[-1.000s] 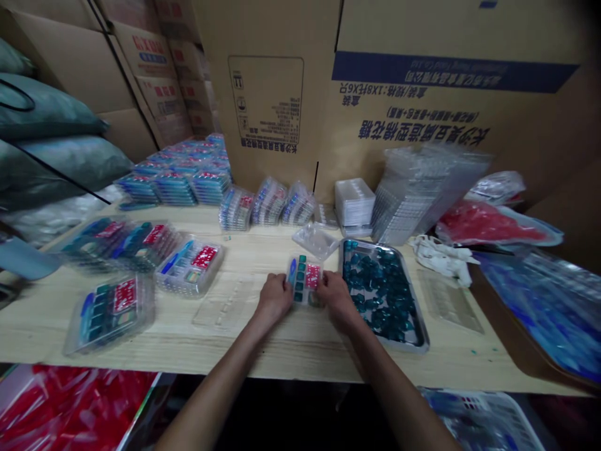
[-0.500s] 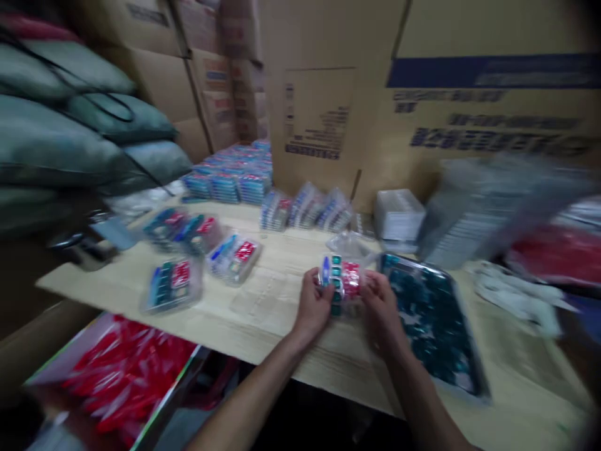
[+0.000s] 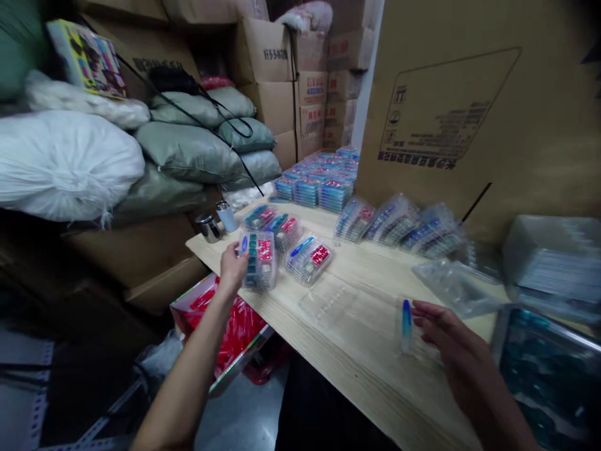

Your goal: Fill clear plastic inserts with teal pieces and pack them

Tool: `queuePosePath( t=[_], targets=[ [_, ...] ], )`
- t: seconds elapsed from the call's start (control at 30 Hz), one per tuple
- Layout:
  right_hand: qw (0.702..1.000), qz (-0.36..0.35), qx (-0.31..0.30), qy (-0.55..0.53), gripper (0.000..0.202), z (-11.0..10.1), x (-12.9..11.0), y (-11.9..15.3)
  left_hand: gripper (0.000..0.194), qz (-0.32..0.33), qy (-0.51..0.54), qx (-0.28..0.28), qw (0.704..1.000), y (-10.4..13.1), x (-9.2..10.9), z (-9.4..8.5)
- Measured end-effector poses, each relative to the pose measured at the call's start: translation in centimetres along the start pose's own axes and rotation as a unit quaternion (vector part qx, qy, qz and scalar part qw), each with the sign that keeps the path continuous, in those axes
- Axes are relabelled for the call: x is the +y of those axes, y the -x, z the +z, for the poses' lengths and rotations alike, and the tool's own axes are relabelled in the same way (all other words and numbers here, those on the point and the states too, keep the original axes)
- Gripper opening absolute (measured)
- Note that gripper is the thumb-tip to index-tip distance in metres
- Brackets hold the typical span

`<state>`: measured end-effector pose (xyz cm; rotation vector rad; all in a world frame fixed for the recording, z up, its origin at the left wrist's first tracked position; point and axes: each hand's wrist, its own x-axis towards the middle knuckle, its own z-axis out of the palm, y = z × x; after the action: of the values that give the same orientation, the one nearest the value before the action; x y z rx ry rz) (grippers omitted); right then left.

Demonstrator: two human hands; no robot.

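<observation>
My left hand (image 3: 233,266) grips the left edge of a clear plastic case (image 3: 259,260), tilted up at the table's left side. Teal pieces in a column, a red patterned piece and a blue item show inside it. My right hand (image 3: 451,332) is at the table's right, fingers stretched out and slightly blurred. Just beside its fingertips is a blue pen-like item (image 3: 406,326) that seems to lie in a clear case on the table. Another clear case (image 3: 310,259) with a blue item and a red piece lies right of the held one.
More filled cases (image 3: 284,230) lie behind. Leaning stacks of cases (image 3: 394,219) line a big carton (image 3: 436,94). At right are a tray of teal pieces (image 3: 549,369) and stacked clear cases (image 3: 554,257). Two cups (image 3: 209,227) stand near the left edge, above a box of red items (image 3: 235,332).
My view has turned left. The left hand has carried the filled case from in front of me to the left, and the right hand has let go of it.
</observation>
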<state>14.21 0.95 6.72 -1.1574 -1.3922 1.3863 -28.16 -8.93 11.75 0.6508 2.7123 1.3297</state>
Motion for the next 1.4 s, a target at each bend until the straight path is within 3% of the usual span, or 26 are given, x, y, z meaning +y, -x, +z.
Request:
queuePosePath(
  t=[0.13,0.27,0.33,0.4,0.43,0.5,0.57,0.63,0.7,0.8,0.87,0.93,0.97,1.0,1.07,1.1,1.17,1.27,1.4],
  targets=[
    [1.0,-0.01,-0.005,0.016,0.047,-0.3,0.3,-0.1,0.054,-0.021,-0.125,-0.008,0.992,-2.3,-0.8,-0.2],
    [1.0,-0.005,-0.01,0.016,0.045,-1.3,1.1,-0.1,0.05,-0.026,-0.19,-0.009,0.981,-0.9,-0.2,0.2],
    [1.0,-0.006,-0.004,0.023,0.044,-2.2,1.7,-0.4,0.051,0.033,-0.236,0.009,0.971,0.7,0.2,0.6],
    [0.999,-0.026,0.015,0.035,0.04,-3.3,2.0,-0.9,0.052,0.16,-0.302,0.017,0.94,2.6,0.3,1.2],
    [0.998,-0.043,0.023,0.05,0.038,-4.0,2.1,-1.2,0.055,0.229,-0.33,-0.007,0.916,3.4,0.1,1.6],
    [0.986,-0.093,0.066,0.119,0.032,-5.5,2.2,-2.1,0.059,0.265,-0.386,-0.079,0.88,4.2,-0.7,2.6],
    [0.958,-0.135,0.12,0.224,0.027,-7.1,2.1,-3.0,0.058,0.269,-0.422,-0.042,0.865,3.9,-1.8,3.7],
    [0.923,-0.149,0.16,0.317,0.027,-8.3,2.0,-3.4,0.054,0.277,-0.424,-0.02,0.862,2.8,-2.5,4.5],
    [0.898,-0.145,0.166,0.38,0.03,-8.6,1.9,-3.2,0.059,0.288,-0.393,-0.037,0.872,1.9,-2.3,4.6],
    [0.886,-0.124,0.094,0.437,0.033,-7.2,1.9,-2.1,0.074,0.297,-0.313,-0.029,0.901,2.5,-0.5,3.8],
    [0.873,-0.093,0.027,0.477,0.033,-5.7,1.8,-1.4,0.079,0.331,-0.248,0.008,0.911,4.9,1.4,3.9],
    [0.853,-0.055,-0.011,0.519,0.033,-4.1,1.7,-1.0,0.066,0.393,-0.171,0.005,0.903,8.8,3.2,5.4],
    [0.844,-0.042,-0.02,0.534,0.036,-3.3,1.7,-0.9,0.058,0.44,-0.129,-0.051,0.887,11.2,3.8,6.6],
    [0.839,-0.037,-0.027,0.543,0.038,-2.7,1.7,-0.8,0.049,0.487,-0.084,-0.119,0.861,13.8,4.3,8.0],
    [0.841,-0.047,-0.04,0.538,0.041,-1.8,1.7,-0.9,0.039,0.557,-0.089,-0.252,0.786,18.8,4.9,11.3],
    [0.845,-0.058,-0.047,0.53,0.04,-1.6,1.7,-1.0,0.039,0.582,-0.109,-0.287,0.753,20.9,5.1,13.0],
    [0.851,-0.081,-0.054,0.516,0.037,-1.8,1.6,-1.4,0.046,0.591,-0.145,-0.318,0.727,23.7,5.4,15.9],
    [0.848,-0.094,-0.038,0.521,0.039,-3.5,0.9,-2.9,0.052,0.582,-0.182,-0.342,0.715,24.0,6.1,18.8],
    [0.831,-0.07,0.006,0.552,0.043,-6.2,-0.5,-5.7,0.047,0.582,-0.163,-0.337,0.722,21.3,7.6,20.2]
  ],
)
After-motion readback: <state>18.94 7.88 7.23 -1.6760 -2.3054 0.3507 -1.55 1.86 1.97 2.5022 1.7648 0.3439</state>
